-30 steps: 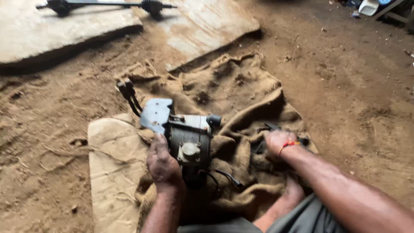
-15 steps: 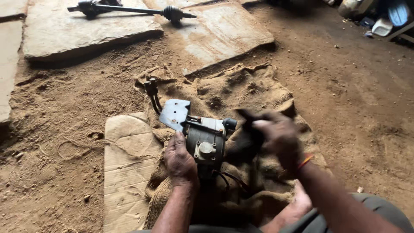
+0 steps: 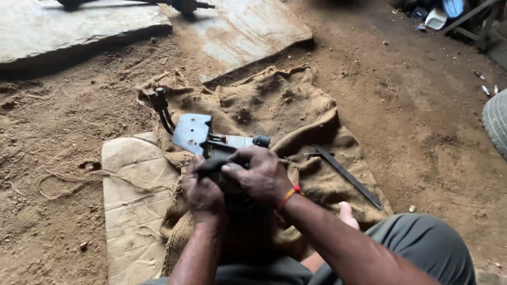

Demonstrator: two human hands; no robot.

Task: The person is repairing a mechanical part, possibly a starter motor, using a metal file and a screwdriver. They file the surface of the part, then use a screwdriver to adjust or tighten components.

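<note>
A greasy metal assembly (image 3: pixel 191 132), with a flat grey plate and a black bent lever (image 3: pixel 161 108), lies on a burlap sack (image 3: pixel 274 100). My left hand (image 3: pixel 203 192) grips the near end of the assembly. My right hand (image 3: pixel 259 174), with a red-orange band at the wrist, is closed on a dark part (image 3: pixel 211 166) and presses it on top of the assembly, right against my left fingers. Both hands hide the middle of the unit.
A long dark metal bar (image 3: pixel 348 177) lies on the sack to the right. Cardboard (image 3: pixel 129 206) sits under the sack's left side. Stone slabs (image 3: pixel 74 26) lie at the back, and a tyre (image 3: pixel 496 121) shows at the right edge. My bare foot (image 3: pixel 346 214) and knee (image 3: pixel 422 248) are close.
My right hand left the sack on the right, came up with a dark part and now sits over the assembly beside my left hand. My left hand stayed on the unit.
</note>
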